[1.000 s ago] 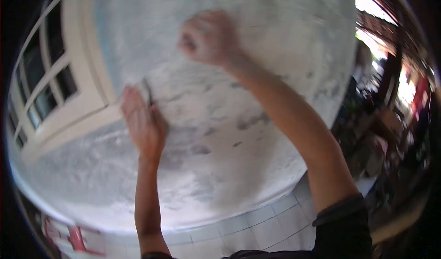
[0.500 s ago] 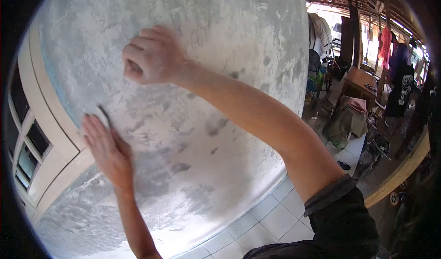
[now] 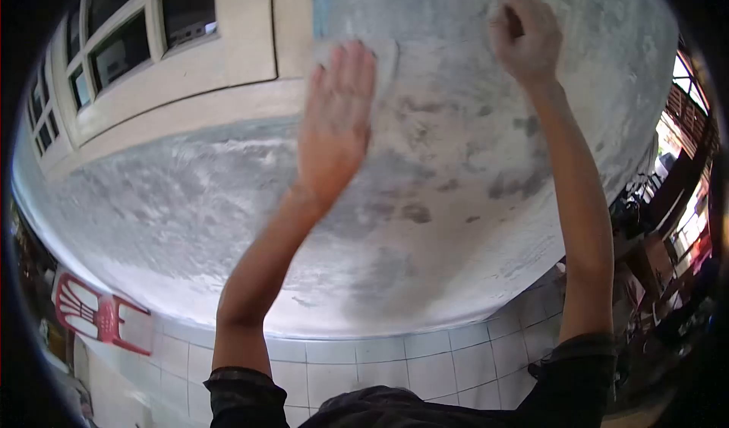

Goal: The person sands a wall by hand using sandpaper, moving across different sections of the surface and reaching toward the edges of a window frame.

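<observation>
My left hand (image 3: 338,113) lies flat over the grey plastered wall (image 3: 425,200), fingers extended upward, just right of the cream window frame (image 3: 228,109). Under its palm and fingers is a thin pale sheet (image 3: 392,62), like sandpaper; its curved edge shows to the right of the fingertips, and most of it is hidden. Higher up on the right, my right hand (image 3: 528,39) is curled into a loose fist against the wall, with a dark hollow at the thumb and nothing visible in it. Both hands are slightly blurred.
Dark window panes (image 3: 121,48) fill the upper left. White floor tiles (image 3: 380,371) run along the wall's foot. A red plastic chair (image 3: 102,316) stands at lower left. Wooden furniture (image 3: 654,265) and clutter are on the far right.
The view has swung left, bringing more window and the red chair into sight. My right hand has moved away from the left one, farther to the right; the left stays flat on the wall.
</observation>
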The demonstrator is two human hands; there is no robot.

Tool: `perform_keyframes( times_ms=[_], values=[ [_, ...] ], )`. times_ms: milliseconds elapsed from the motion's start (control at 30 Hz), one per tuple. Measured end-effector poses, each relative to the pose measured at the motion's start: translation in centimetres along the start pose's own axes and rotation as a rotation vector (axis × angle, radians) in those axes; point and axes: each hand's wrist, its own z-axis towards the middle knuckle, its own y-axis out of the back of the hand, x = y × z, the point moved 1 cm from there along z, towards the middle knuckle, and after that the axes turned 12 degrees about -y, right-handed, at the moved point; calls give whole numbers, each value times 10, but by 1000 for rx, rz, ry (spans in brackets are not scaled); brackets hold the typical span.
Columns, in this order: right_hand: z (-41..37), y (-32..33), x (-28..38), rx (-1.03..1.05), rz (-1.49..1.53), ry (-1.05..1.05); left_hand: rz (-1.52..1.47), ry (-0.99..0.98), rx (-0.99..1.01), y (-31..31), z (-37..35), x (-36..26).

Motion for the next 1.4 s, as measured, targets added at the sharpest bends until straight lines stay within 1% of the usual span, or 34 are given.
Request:
perform_keyframes(
  times_ms=[67,133,200,300,400,500,567,633,733,867,933,1000,1067,1133,1200,1300,1400],
  values=[
    [-1,2,4,33,-20,-75,-22,1,53,-5,-45,-22],
    [1,-1,8,17,-41,-77,-17,-13,63,-8,-55,-26],
    [2,0,14,7,-48,-93,15,-34,43,-5,-45,-22],
    [4,-1,17,-5,-41,-124,-21,-9,-73,-5,-5,-9],
    [0,-4,12,-8,-45,-138,8,21,-103,-10,5,-12],
    [0,-1,10,2,-31,-133,-92,106,24,2,-23,-30],
    [0,-2,9,14,-26,-125,-115,148,115,-6,-69,-55],
    [2,-2,8,2,-31,-87,-136,138,102,-15,-95,-60],
    [0,-1,7,4,-41,-76,-120,136,101,-14,-82,-55],
    [-2,-1,5,13,-15,-86,-49,141,64,-8,-27,-34],
    [-2,2,4,43,-41,-127,-39,142,40,-13,-26,-33],
    [-2,3,5,58,-51,-145,-57,170,48,-15,-34,-37],
    [-2,2,6,52,-44,-137,-100,225,85,-15,-61,-54],
    [-4,2,6,62,-36,-165,-83,256,113,-16,-92,-69],
    [-4,3,5,51,-31,-164,-78,268,123,-14,-93,-67],
    [-3,0,7,21,0,-130,4,218,60,-18,-63,-48],
    [-3,0,6,21,17,-145,4,209,-29,-11,-17,-25]
  ],
)
